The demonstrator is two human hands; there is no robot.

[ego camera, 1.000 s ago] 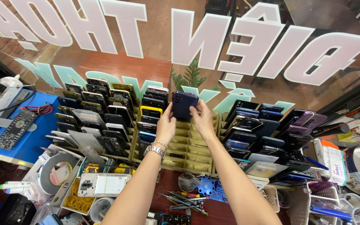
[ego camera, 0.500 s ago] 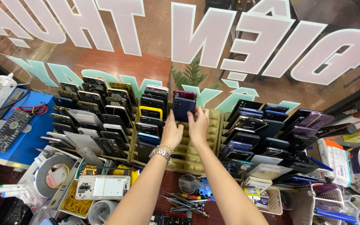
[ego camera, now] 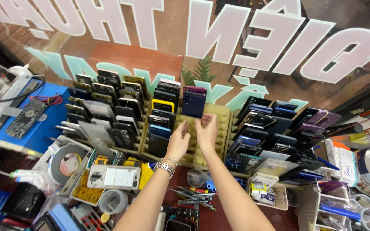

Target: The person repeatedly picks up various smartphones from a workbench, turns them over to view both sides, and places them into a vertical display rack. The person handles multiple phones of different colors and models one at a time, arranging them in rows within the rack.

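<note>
I am reaching both my hands up to a dark blue phone (ego camera: 194,104) that is standing upright in the far row of a yellowish slotted rack (ego camera: 219,128). My left hand (ego camera: 178,141) is just under the phone, a little to the left, with a silver watch (ego camera: 164,167) on my wrist. My right hand (ego camera: 207,133) is just under the phone too, a little to the right. My fingers on both hands are spread loose and are pointing up at the bottom edge of the phone. They are not wrapping around it, and I cannot tell if my fingertips are touching it or are just below it. A purple phone (ego camera: 195,90) is standing right behind the blue one. A phone with a yellow case (ego camera: 162,105) is sitting just to the left, in a rack full of dark phones. More phones are filling another rack (ego camera: 279,128) to the right. Near me, below my arms, small tools (ego camera: 191,196) are lying in a heap. To the near left a white phone (ego camera: 114,177) is lying flat, beside a big roll of tape (ego camera: 65,161). Far left, a green circuit board (ego camera: 25,119) is lying on a blue mat (ego camera: 50,115).
</note>
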